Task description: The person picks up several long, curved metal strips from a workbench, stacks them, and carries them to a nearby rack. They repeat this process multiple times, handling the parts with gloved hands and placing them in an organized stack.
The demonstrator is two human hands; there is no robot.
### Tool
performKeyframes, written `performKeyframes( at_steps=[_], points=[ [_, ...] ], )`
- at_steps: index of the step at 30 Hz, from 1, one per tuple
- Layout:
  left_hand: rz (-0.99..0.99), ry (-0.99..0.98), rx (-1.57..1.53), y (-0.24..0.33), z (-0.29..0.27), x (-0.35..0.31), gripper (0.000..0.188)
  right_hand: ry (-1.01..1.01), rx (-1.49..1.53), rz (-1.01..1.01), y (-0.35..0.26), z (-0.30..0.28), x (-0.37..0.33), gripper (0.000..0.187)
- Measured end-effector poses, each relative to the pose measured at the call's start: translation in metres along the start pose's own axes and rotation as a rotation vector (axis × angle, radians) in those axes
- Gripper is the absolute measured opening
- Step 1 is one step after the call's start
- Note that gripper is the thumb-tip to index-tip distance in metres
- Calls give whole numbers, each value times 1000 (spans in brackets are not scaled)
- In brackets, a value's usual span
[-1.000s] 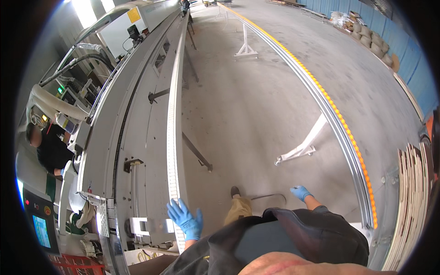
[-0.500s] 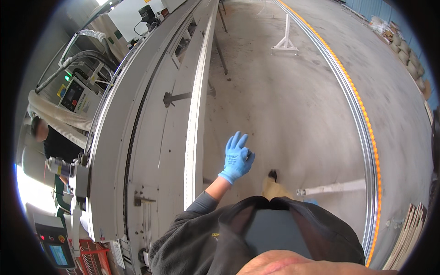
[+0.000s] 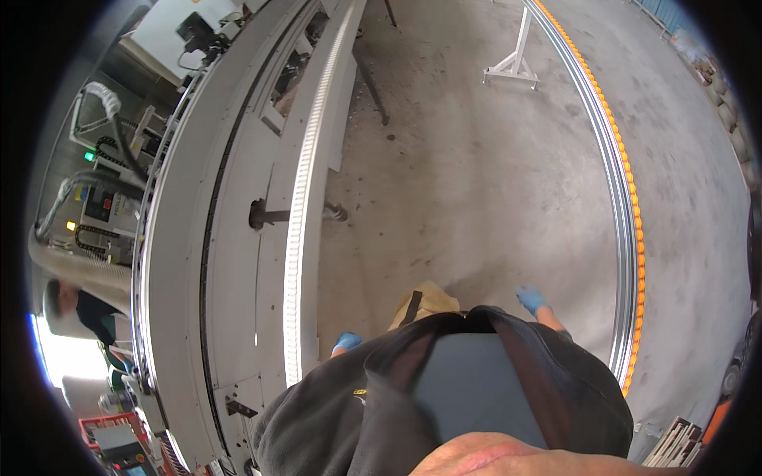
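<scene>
Both my hands wear light blue gloves and hang low beside my body. My left hand (image 3: 347, 341) is by the near end of the long, white-topped rail (image 3: 300, 210); my sleeve and jacket cover part of it, so its fingers do not show clearly. My right hand (image 3: 531, 298) is over the concrete floor, between my body and the roller rail (image 3: 627, 218) on the right. Its fingers look loosely stretched, slightly smeared, with nothing visible in them.
A long grey machine bed (image 3: 178, 230) runs along the left. Orange rollers line the right-hand rail, which has a white floor stand (image 3: 512, 73). At far left a person (image 3: 91, 313) in dark clothing is beside the machine. Boards (image 3: 673, 444) are stacked at lower right.
My left hand has dropped from in front of me, fingers raised, to low at my left side. My right hand has come into clearer view. My view has shifted along the machine.
</scene>
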State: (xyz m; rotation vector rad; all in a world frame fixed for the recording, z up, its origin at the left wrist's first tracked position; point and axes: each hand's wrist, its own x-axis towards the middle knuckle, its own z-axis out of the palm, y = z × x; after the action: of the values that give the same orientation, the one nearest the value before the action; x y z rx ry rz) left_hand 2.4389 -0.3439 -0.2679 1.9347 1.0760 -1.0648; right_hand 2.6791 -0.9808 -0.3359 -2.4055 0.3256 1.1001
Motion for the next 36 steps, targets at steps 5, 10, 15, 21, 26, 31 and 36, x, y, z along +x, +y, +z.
performKeyframes(
  at_steps=[5, 10, 15, 21, 26, 31, 36],
  points=[
    [-22, 34, -160, 131, -22, 70, 51, 40, 358, -146, -131, -119, 128, 69],
    [132, 92, -122, 335, -95, 149, 59, -107, 257, -52, -202, -223, 209, 64],
    [326, 134, -95, 626, -211, 229, 66, -31, 375, 116, -205, -320, 280, 51],
    [694, 184, -284, 951, -285, 317, 54, -68, 260, 207, -192, -399, 424, 48],
    [505, 89, -436, 1084, -301, 360, 52, -154, -79, 45, -254, -554, 566, 48],
    [324, -14, -117, 1112, -314, 399, 59, 18, -174, 21, -398, -777, 714, 49],
    [99, -24, -88, 1165, -356, 454, 59, 193, 235, -178, -573, -926, 867, 51]
  ],
)
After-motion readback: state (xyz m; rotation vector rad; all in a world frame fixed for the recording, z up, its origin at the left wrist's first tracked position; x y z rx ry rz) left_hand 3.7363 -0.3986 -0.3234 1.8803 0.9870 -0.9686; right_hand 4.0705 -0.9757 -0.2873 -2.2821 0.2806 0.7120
